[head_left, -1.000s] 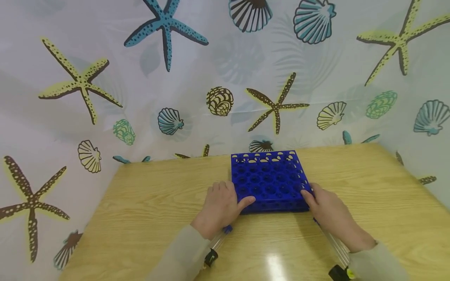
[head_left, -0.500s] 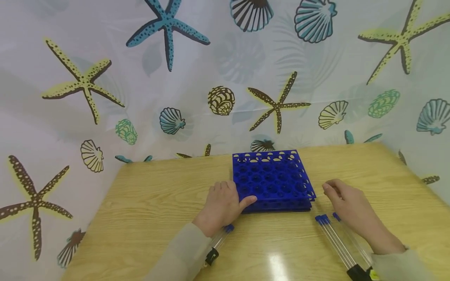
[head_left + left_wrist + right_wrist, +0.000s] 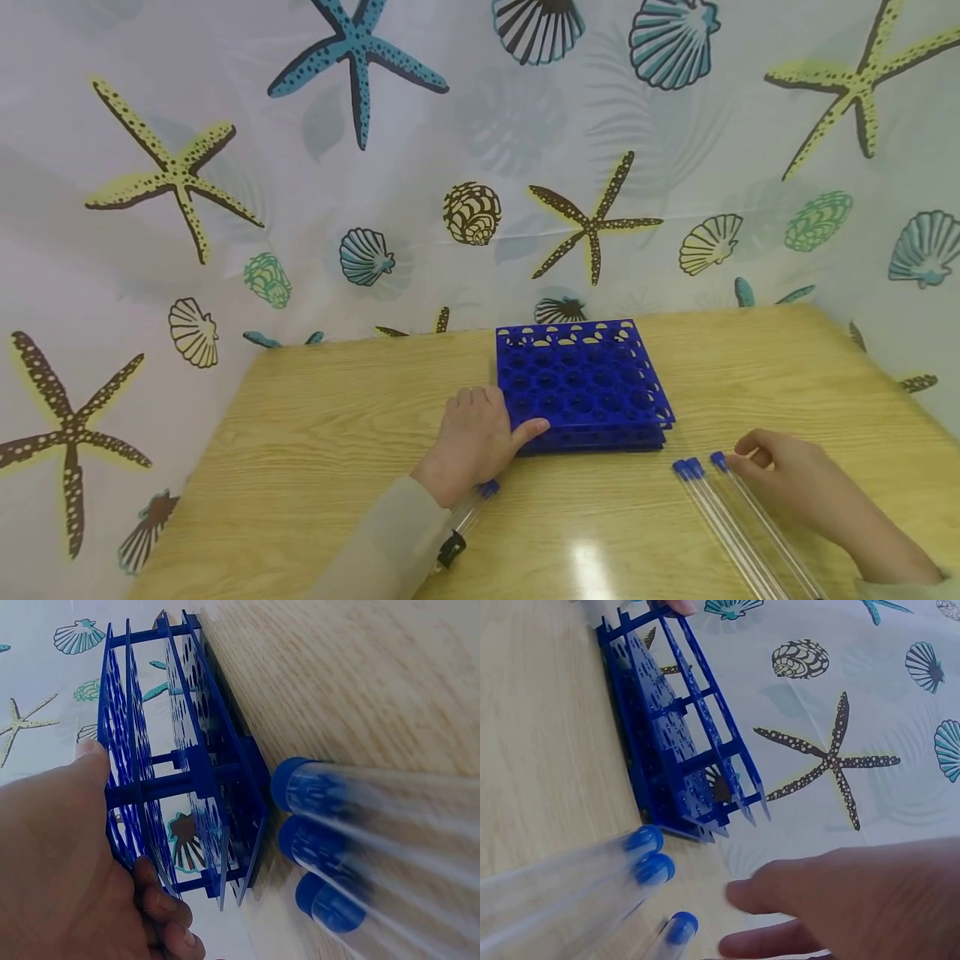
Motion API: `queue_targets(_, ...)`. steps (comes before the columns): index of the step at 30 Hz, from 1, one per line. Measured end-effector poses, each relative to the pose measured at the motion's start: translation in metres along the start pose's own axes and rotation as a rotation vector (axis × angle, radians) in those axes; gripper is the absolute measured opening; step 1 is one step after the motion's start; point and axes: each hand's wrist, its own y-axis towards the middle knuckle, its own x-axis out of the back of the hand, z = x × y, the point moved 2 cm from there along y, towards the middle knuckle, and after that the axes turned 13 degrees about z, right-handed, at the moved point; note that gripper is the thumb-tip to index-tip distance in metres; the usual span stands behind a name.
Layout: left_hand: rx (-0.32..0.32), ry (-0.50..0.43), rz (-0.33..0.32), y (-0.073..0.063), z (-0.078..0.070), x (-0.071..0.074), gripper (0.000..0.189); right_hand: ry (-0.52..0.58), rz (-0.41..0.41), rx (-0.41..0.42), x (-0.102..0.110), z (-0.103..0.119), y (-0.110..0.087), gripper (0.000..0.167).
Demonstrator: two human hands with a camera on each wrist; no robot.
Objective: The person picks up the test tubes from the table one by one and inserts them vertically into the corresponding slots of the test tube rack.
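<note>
A blue multi-tier test tube rack (image 3: 577, 392) stands on the wooden table. At its left side my left hand (image 3: 472, 442) grips the upper tiers, thumb along the front edge and fingers curled at the side. My right hand (image 3: 817, 492) hovers beside a blue-capped test tube (image 3: 768, 525), its thumb and fingers apart from the cap in the right wrist view. Just left of that tube lie two more capped test tubes (image 3: 723, 517), side by side. Three blue-capped tubes (image 3: 322, 840) lie below my left hand, partly hidden by it in the head view.
The wooden table (image 3: 337, 400) reaches back to a white cloth (image 3: 420, 150) printed with starfish and shells. A black band (image 3: 452, 550) sits around the tubes on the left side.
My right hand has let go of the rack's right side and moved right and down to the single tube. My left hand stays on the rack, which keeps its place.
</note>
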Motion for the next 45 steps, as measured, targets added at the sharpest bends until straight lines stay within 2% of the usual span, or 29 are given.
queue_targets(4,-0.005,0.021,-0.025,-0.001,0.000,0.001,0.076,-0.001,0.115,-0.025,-0.010,-0.009,-0.002,0.040)
queue_targets(10,-0.008,0.052,-0.074,-0.001,0.000,0.001,0.075,0.047,0.170,-0.004,-0.020,-0.017,-0.006,0.036)
queue_targets(22,0.016,0.101,-0.068,-0.002,0.000,-0.002,0.077,0.017,0.104,0.056,-0.030,-0.021,-0.007,0.023)
queue_targets(28,0.015,0.089,-0.068,-0.002,-0.001,-0.002,0.076,0.016,0.117,0.058,-0.028,-0.019,-0.007,0.024)
queue_targets(35,0.011,0.102,-0.052,-0.003,-0.003,0.000,0.077,0.014,0.119,0.019,-0.021,-0.014,-0.005,0.027)
queue_targets(45,0.025,0.134,-0.057,-0.003,-0.002,0.001,0.075,0.014,0.063,0.047,-0.013,-0.007,0.002,0.029)
